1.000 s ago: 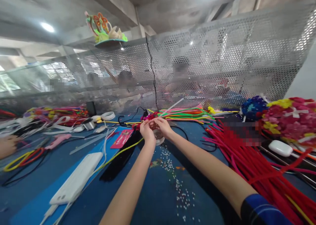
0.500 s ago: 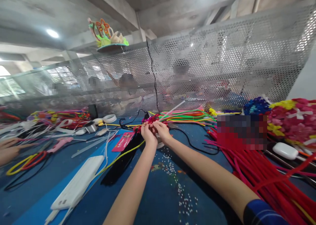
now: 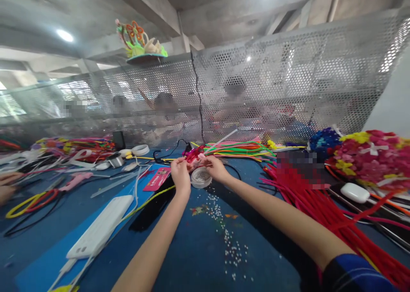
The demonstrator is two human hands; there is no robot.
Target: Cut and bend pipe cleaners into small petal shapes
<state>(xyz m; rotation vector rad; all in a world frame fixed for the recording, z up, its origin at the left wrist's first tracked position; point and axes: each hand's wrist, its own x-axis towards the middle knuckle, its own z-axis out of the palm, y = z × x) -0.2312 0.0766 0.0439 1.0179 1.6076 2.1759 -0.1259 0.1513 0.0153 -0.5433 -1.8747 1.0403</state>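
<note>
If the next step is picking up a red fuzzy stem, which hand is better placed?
Probably the right hand: the red stems lie on its side, while the left hand would reach past it.

A white power bank (image 3: 100, 227) lies on a blue sheet (image 3: 53, 251) on a blue desk (image 3: 179, 258), a white cable (image 3: 67, 266) at its near end. Beyond the power bank, a pink card (image 3: 156, 180) rests on the same sheet; farther beyond is a roll of white tape (image 3: 140, 149). Left of the power bank are a pink tool (image 3: 76, 181) and yellow and orange loops (image 3: 25, 205). Well to its right lie red fuzzy stems (image 3: 315, 208), a white rounded case (image 3: 355, 192) and a pink-and-yellow flower bunch (image 3: 365, 158). Far beyond it, a perforated metal screen (image 3: 272, 76) stands, topped by a colorful floral ornament (image 3: 144, 48); blurred people show through the holes.
</note>
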